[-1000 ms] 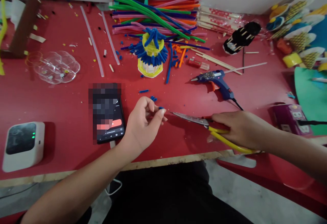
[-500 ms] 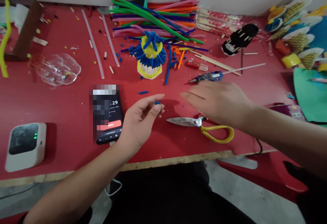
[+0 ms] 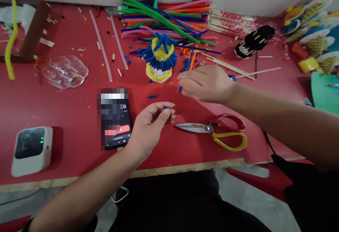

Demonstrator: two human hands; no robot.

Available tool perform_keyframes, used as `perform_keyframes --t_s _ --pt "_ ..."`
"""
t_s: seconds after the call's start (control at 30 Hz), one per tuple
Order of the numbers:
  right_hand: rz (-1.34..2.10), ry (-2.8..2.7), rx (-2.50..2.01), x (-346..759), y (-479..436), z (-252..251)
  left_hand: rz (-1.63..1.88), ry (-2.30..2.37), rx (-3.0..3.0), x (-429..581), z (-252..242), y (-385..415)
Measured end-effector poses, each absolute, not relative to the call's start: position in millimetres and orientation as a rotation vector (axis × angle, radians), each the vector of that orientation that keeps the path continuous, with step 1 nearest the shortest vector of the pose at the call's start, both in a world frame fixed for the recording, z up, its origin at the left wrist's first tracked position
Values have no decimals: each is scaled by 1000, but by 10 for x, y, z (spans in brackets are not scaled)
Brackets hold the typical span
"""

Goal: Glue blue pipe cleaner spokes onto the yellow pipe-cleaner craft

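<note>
My left hand (image 3: 149, 128) pinches a small blue fuzzy piece (image 3: 166, 108) between thumb and forefinger, just above the red table. Up and to the right, my right hand (image 3: 203, 83) has its fingers closed around a blue pipe cleaner (image 3: 191, 61), whose ends show above and below them. The blue, yellow and white tower model (image 3: 159, 58) stands upright beyond my hands. Scissors (image 3: 197, 128) with one red and one yellow handle lie right of my left hand. A short blue piece (image 3: 153, 96) rests between the model and my left hand.
A phone (image 3: 116, 119) lies left of my left hand, a white device (image 3: 32, 150) farther left. Coloured pipe cleaners (image 3: 164, 20) are heaped at the back. A black model (image 3: 255, 41), wooden sticks (image 3: 230, 67) and a partly hidden glue gun (image 3: 232, 78) are at the right.
My right hand has moved left and away from me, and has closed on the blue pipe cleaner. The scissors' red handle is now uncovered. The view has shifted slightly; my left hand keeps its pinch.
</note>
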State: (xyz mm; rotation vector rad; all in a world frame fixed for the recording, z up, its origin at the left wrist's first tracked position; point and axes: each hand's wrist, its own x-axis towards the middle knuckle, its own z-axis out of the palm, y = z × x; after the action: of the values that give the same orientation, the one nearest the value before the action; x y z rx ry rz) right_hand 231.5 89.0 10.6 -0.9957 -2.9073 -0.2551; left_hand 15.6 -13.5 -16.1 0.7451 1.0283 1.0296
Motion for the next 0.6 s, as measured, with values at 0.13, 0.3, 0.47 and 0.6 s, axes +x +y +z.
perform_keyframes --t_s 0.13,0.3,0.47,0.6 --pt "-259 -2825 -758 2422 604 166 1031 974 639 177 -139 -118" --pt "-321 -2739 -468 2385 349 224 905 1012 659 167 -113 -120" --pt "-167 -2791 -502 2394 247 268 802 1007 777 171 -84 -143" --pt "-154 -2807 -554 2432 239 263 771 969 801 184 -69 -164"
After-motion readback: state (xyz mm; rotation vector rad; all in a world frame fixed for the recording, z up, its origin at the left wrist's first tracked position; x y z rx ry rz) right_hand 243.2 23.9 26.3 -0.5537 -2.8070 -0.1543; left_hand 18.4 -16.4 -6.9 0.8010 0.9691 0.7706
